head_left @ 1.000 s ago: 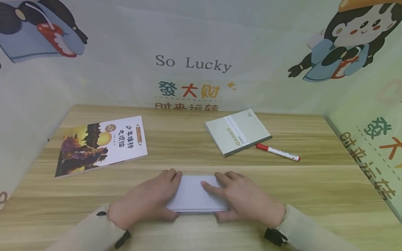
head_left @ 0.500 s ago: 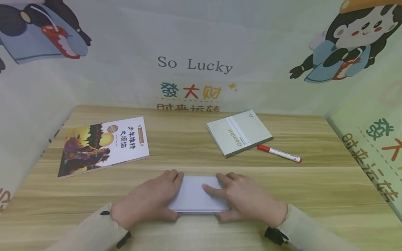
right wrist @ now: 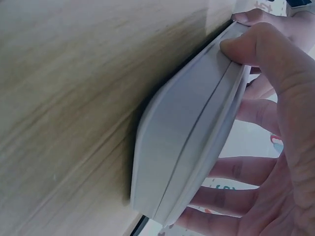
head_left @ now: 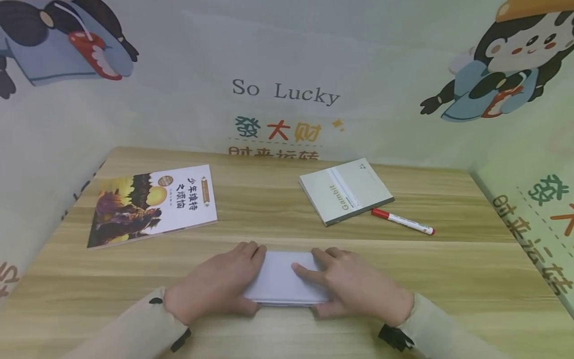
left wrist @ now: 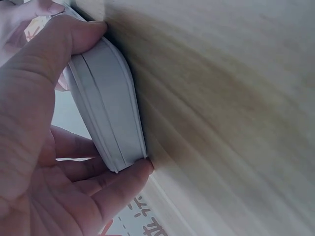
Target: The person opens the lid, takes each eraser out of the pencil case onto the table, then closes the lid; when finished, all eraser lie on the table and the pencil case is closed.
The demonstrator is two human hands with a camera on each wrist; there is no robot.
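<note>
A flat white case (head_left: 279, 280) with rounded corners lies on the wooden table, close in front of the person. Along its side runs a thin seam, plain on the case (left wrist: 110, 98) in the left wrist view. The left hand (head_left: 217, 281) grips its left end, thumb on the near side and fingers at the far side. At the right end, the right hand (head_left: 360, 284) holds the case between thumb and fingers, its index finger laid across the top. In the right wrist view the thumb presses the side of the case (right wrist: 182, 128) near the seam.
An illustrated book (head_left: 154, 207) lies at the back left of the table (head_left: 251, 199). A pale green Gambit notebook (head_left: 345, 192) is at the back right, with a red-capped white marker (head_left: 403, 221) beside its near corner. Printed cloth walls (head_left: 287, 50) enclose the back and sides.
The head view has shifted slightly, so the scene appears a little farther right. Both hands keep the same hold on the white case, whose seam remains closed.
</note>
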